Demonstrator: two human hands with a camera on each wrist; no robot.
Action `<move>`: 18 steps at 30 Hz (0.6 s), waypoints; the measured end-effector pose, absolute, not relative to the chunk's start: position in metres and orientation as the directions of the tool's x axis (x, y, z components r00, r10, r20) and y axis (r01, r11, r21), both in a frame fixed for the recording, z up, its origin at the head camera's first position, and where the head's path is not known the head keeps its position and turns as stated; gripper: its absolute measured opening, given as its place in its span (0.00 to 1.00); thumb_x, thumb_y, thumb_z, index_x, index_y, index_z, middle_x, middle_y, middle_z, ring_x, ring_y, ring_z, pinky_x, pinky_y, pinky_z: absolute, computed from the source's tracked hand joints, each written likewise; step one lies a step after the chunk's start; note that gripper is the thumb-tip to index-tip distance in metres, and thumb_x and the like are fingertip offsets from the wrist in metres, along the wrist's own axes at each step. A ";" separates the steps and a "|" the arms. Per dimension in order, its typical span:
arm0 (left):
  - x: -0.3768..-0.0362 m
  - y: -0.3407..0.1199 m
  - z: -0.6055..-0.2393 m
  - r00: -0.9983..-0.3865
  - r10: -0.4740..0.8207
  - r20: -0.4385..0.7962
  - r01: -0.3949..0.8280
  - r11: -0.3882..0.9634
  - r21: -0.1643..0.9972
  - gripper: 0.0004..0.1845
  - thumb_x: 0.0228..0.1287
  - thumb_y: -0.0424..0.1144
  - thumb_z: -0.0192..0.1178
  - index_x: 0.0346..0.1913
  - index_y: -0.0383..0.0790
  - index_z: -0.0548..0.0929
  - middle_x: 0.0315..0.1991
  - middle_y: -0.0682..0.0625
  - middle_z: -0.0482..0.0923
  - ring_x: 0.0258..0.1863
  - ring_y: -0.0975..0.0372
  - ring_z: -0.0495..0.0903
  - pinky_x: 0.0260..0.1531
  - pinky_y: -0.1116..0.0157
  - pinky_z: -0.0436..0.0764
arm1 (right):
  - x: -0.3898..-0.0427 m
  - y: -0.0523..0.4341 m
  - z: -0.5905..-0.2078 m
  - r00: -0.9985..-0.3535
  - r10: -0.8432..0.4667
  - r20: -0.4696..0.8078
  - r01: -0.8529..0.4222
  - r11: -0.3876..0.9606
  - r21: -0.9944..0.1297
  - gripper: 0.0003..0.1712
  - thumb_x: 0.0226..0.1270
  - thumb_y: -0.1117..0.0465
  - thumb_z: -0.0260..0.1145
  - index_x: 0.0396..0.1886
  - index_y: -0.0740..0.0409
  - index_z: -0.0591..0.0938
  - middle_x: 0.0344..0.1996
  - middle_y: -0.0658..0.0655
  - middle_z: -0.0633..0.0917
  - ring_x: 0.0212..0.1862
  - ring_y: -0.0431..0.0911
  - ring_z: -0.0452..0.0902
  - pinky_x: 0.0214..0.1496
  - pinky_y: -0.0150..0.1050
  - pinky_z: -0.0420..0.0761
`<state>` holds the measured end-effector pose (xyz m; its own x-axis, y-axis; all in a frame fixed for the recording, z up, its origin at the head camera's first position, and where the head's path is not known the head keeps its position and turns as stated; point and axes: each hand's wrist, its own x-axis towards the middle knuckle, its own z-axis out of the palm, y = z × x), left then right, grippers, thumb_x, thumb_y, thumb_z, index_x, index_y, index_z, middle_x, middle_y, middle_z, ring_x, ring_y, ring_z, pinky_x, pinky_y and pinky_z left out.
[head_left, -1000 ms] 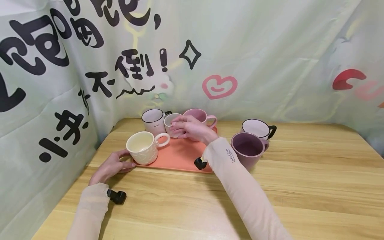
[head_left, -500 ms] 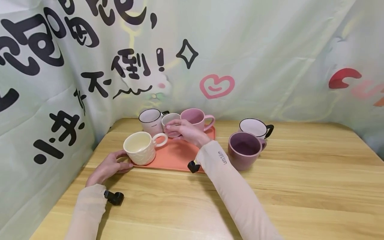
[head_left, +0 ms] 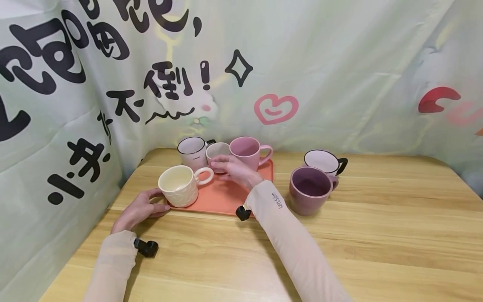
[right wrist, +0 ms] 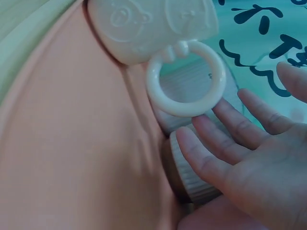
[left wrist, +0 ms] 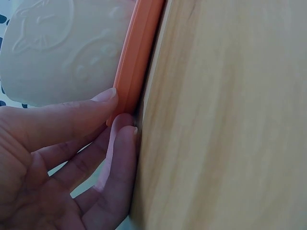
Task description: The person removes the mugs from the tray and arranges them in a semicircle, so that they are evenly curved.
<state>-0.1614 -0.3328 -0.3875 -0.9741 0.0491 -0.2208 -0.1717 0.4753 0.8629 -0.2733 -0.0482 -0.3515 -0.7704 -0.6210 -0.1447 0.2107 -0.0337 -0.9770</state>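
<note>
My left hand (head_left: 141, 208) is at the front left corner of an orange tray (head_left: 224, 195). In the left wrist view, its thumb presses the tray's rim (left wrist: 136, 52) from above while curled fingers lie against the edge below. Beside it on the tray stands a cream mug (head_left: 179, 191) with raised animal faces and a ring handle (right wrist: 211, 91). My right hand (head_left: 239, 171) is held over the tray with fingers extended, in front of a small white ribbed cup (head_left: 217, 150). In the right wrist view its fingertips come close to that cup and the cream mug's handle; nothing is in its palm.
A white mug with a black rim (head_left: 193, 157) and a pink mug (head_left: 247, 147) stand at the tray's back. Right of the tray, on the wooden table (head_left: 396, 235), are a purple mug (head_left: 307, 197) and another black-rimmed white mug (head_left: 320, 160). A printed curtain (head_left: 339, 84) hangs behind.
My right hand has drawn down and toward me, off the small white cup's opening. My left hand stays at the tray corner, and the mugs keep their places.
</note>
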 end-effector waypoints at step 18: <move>-0.163 -0.333 -0.389 -0.974 0.043 -0.222 -0.176 0.473 0.863 0.36 0.65 0.25 0.65 0.72 0.19 0.60 0.72 0.22 0.55 0.58 0.49 0.75 0.46 0.65 0.84 | -0.265 -0.056 -0.365 -0.651 -0.746 -0.140 0.150 0.054 -0.987 0.14 0.78 0.69 0.54 0.57 0.72 0.72 0.49 0.67 0.79 0.45 0.49 0.78 0.53 0.59 0.82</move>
